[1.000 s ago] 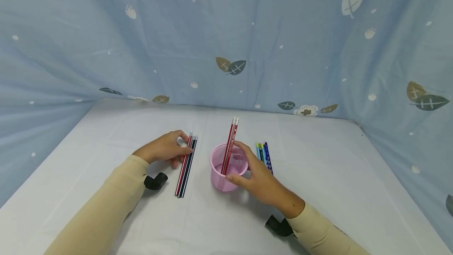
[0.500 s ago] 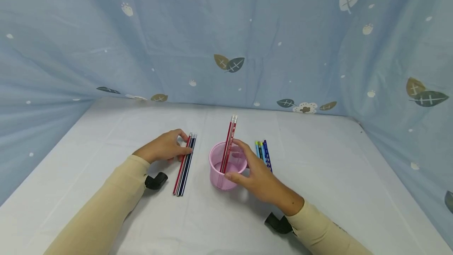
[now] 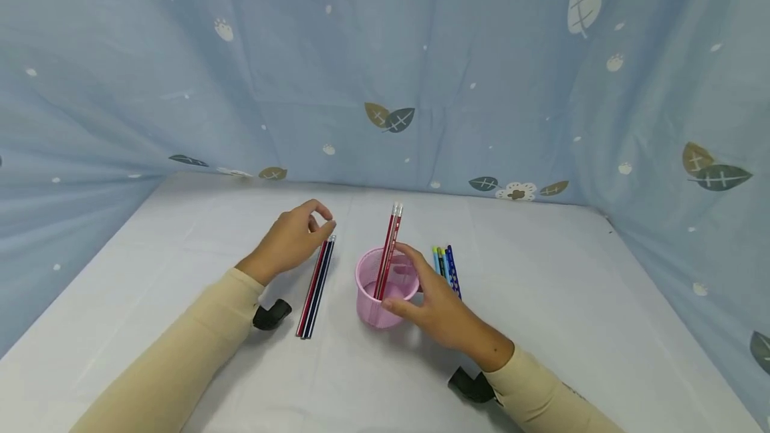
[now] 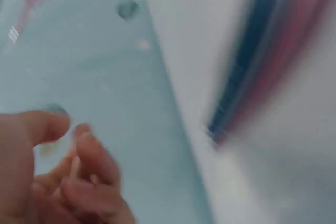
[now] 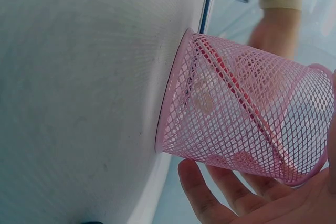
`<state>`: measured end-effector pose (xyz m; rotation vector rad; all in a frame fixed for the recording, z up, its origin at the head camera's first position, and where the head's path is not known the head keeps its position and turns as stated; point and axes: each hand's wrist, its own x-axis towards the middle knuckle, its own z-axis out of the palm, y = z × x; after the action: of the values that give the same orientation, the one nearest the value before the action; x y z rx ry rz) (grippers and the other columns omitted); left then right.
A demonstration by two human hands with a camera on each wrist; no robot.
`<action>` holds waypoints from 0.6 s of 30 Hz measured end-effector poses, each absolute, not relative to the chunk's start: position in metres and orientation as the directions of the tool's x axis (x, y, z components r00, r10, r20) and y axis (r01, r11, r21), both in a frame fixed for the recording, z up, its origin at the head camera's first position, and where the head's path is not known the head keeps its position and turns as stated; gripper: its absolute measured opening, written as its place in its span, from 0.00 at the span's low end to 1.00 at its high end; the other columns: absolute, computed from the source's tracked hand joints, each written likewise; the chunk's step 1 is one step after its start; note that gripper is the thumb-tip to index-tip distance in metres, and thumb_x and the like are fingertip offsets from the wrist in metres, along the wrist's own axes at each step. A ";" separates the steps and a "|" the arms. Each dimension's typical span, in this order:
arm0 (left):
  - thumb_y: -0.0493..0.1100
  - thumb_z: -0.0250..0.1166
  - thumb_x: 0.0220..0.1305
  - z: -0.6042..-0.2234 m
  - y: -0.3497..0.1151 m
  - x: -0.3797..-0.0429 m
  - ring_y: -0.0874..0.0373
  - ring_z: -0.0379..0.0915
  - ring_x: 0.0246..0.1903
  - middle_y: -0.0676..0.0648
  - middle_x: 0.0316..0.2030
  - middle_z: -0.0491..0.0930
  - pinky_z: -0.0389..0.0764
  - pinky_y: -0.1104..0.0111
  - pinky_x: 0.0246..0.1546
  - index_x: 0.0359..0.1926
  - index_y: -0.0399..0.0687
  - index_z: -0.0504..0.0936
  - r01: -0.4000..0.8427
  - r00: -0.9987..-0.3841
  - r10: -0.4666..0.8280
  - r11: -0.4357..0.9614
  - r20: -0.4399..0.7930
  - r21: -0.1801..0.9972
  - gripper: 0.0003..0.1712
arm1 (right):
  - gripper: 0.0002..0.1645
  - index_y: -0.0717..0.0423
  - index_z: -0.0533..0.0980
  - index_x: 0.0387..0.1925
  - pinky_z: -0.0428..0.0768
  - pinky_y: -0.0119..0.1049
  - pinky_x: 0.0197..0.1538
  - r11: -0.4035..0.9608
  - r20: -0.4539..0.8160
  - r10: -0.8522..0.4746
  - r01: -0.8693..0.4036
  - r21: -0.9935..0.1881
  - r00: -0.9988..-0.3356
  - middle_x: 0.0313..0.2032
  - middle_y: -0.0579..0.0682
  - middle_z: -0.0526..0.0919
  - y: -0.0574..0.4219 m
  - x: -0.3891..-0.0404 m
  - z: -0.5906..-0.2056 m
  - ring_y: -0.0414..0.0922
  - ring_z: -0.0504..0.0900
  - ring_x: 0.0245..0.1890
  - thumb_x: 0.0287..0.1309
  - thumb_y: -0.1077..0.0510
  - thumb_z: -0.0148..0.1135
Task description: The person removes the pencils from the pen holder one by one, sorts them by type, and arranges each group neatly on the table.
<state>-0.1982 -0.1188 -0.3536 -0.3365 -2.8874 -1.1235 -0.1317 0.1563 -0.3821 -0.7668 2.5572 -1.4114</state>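
Note:
My right hand (image 3: 442, 306) holds a pink mesh pen holder (image 3: 374, 316) upright on the table, thumb at the near rim and fingers round its right side. Red pencils (image 3: 388, 249) lean inside it, silver ends up; in the right wrist view they show through the mesh of the holder (image 5: 236, 108). Left of the holder, a red and dark blue row of pencils (image 3: 314, 289) lies on the cloth. My left hand (image 3: 291, 239) hovers by their far end, fingers loosely bent with nothing between them. The left wrist view shows these pencils (image 4: 252, 61) blurred and apart from the fingers.
Several blue, green and dark blue patterned pencils (image 3: 448, 269) lie right of the pen holder, partly behind my right hand. A white cloth (image 3: 577, 299) covers the table. A blue curtain with leaf prints (image 3: 313, 59) hangs behind it.
My left hand has come off the row of pencils and moved up and slightly right, away from them. My right hand and the pen holder have stayed in place.

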 end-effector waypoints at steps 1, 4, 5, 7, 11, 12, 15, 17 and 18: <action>0.51 0.57 0.74 -0.349 -0.112 -0.195 0.56 0.72 0.23 0.46 0.30 0.79 0.73 0.65 0.24 0.52 0.48 0.76 0.245 -0.969 0.190 0.692 0.156 0.679 0.14 | 0.50 0.35 0.50 0.76 0.70 0.59 0.67 0.434 0.134 -0.485 -0.370 -0.821 -0.864 0.69 0.49 0.68 0.156 -0.132 -0.382 0.50 0.69 0.69 0.61 0.44 0.69; 0.51 0.56 0.75 -0.339 -0.093 -0.185 0.56 0.75 0.29 0.47 0.32 0.81 0.76 0.64 0.29 0.49 0.51 0.79 0.348 -0.937 0.201 0.618 0.286 0.705 0.12 | 0.50 0.35 0.51 0.76 0.70 0.58 0.67 0.421 0.141 -0.487 -0.373 -0.827 -0.862 0.69 0.49 0.69 0.156 -0.132 -0.383 0.50 0.70 0.69 0.61 0.45 0.69; 0.51 0.56 0.75 -0.337 -0.087 -0.182 0.57 0.76 0.31 0.47 0.33 0.82 0.76 0.64 0.31 0.49 0.51 0.79 0.376 -0.926 0.209 0.596 0.315 0.710 0.12 | 0.50 0.35 0.51 0.76 0.70 0.58 0.67 0.417 0.146 -0.488 -0.377 -0.827 -0.861 0.69 0.49 0.69 0.156 -0.132 -0.383 0.50 0.70 0.69 0.61 0.46 0.69; 0.51 0.56 0.75 -0.335 -0.076 -0.176 0.58 0.77 0.34 0.49 0.34 0.82 0.78 0.64 0.35 0.48 0.51 0.80 0.422 -0.906 0.225 0.554 0.360 0.718 0.12 | 0.50 0.36 0.51 0.76 0.70 0.58 0.67 0.411 0.149 -0.490 -0.378 -0.830 -0.859 0.68 0.49 0.69 0.156 -0.133 -0.384 0.50 0.70 0.69 0.61 0.46 0.69; 0.50 0.58 0.74 -0.337 -0.062 -0.171 0.60 0.77 0.37 0.52 0.36 0.82 0.79 0.64 0.40 0.47 0.51 0.79 0.459 -0.888 0.240 0.489 0.392 0.742 0.10 | 0.49 0.36 0.51 0.76 0.71 0.58 0.66 0.403 0.150 -0.492 -0.377 -0.834 -0.858 0.68 0.49 0.70 0.156 -0.133 -0.384 0.51 0.70 0.68 0.62 0.48 0.68; 0.50 0.58 0.73 -0.338 -0.060 -0.171 0.60 0.77 0.38 0.52 0.36 0.81 0.79 0.64 0.40 0.47 0.51 0.79 0.461 -0.887 0.239 0.479 0.395 0.747 0.10 | 0.49 0.36 0.51 0.76 0.71 0.58 0.66 0.401 0.147 -0.492 -0.374 -0.836 -0.858 0.68 0.49 0.70 0.156 -0.133 -0.384 0.52 0.70 0.68 0.62 0.48 0.68; 0.50 0.60 0.73 -0.341 -0.057 -0.170 0.60 0.76 0.38 0.52 0.37 0.81 0.79 0.64 0.41 0.48 0.52 0.79 0.448 -0.894 0.229 0.465 0.385 0.763 0.10 | 0.49 0.37 0.51 0.76 0.71 0.58 0.66 0.394 0.150 -0.496 -0.376 -0.839 -0.856 0.68 0.49 0.70 0.156 -0.133 -0.384 0.52 0.71 0.68 0.62 0.48 0.69; 0.50 0.60 0.73 -0.343 -0.055 -0.170 0.59 0.76 0.37 0.51 0.37 0.80 0.79 0.64 0.40 0.49 0.51 0.78 0.439 -0.899 0.229 0.462 0.374 0.771 0.11 | 0.50 0.37 0.51 0.76 0.71 0.58 0.66 0.396 0.150 -0.494 -0.376 -0.838 -0.856 0.68 0.49 0.70 0.157 -0.133 -0.384 0.52 0.71 0.68 0.61 0.47 0.69; 0.50 0.60 0.72 -0.344 -0.054 -0.170 0.59 0.76 0.37 0.50 0.37 0.80 0.79 0.64 0.41 0.49 0.50 0.78 0.436 -0.900 0.231 0.461 0.370 0.773 0.12 | 0.50 0.37 0.51 0.76 0.71 0.58 0.66 0.400 0.150 -0.491 -0.375 -0.837 -0.858 0.68 0.49 0.70 0.157 -0.133 -0.384 0.52 0.71 0.68 0.61 0.47 0.69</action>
<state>-0.1701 -0.0542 -0.3439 -0.5793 -2.4969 -1.4149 -0.1332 0.1568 -0.3840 -0.7854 2.5249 -1.4603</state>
